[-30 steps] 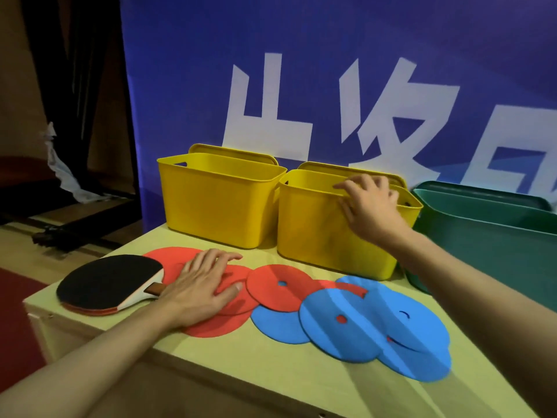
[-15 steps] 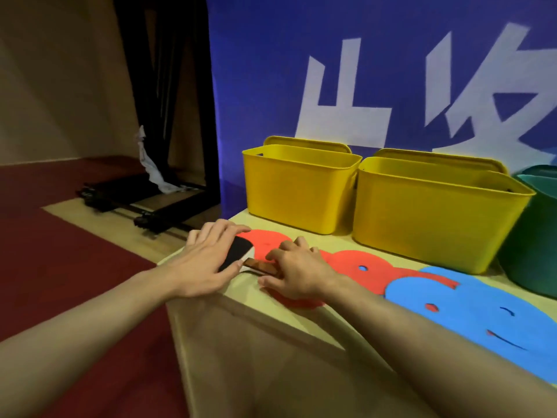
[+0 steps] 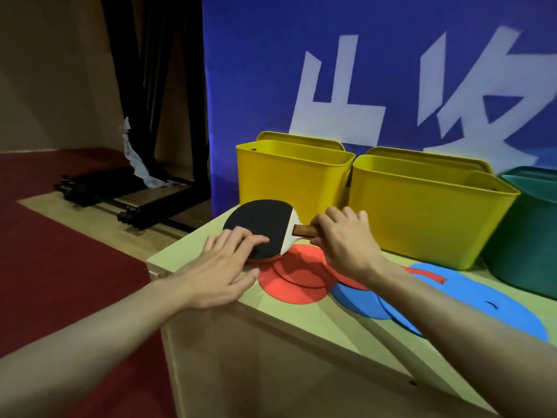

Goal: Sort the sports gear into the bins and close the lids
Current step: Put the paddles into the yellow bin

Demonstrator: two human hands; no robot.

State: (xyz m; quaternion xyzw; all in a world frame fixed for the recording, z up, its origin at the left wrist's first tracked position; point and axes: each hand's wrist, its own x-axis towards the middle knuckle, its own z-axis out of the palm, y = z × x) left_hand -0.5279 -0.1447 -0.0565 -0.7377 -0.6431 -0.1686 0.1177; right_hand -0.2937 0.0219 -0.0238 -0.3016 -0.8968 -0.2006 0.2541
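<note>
A table tennis paddle (image 3: 259,224) with a black face and brown handle is lifted a little above the wooden table (image 3: 301,321). My right hand (image 3: 346,239) grips its handle. My left hand (image 3: 226,267) has straight fingers resting on the blade's near edge. Flat red discs (image 3: 298,279) and blue discs (image 3: 470,300) lie overlapping on the table. Two open yellow bins (image 3: 289,176) (image 3: 422,206) stand behind, each with a yellow lid (image 3: 301,137) leaning upright behind it. A green bin (image 3: 524,236) is at the right edge.
A blue banner (image 3: 331,70) with white characters hangs right behind the bins. Left of the table lie red carpet (image 3: 45,251), a black metal stand base (image 3: 99,194) and a white cloth (image 3: 132,158). The table's left corner is just beside my left hand.
My right hand left the second yellow bin's rim, came to the paddle handle and took hold of it. The paddle rose off the table. My view swung left.
</note>
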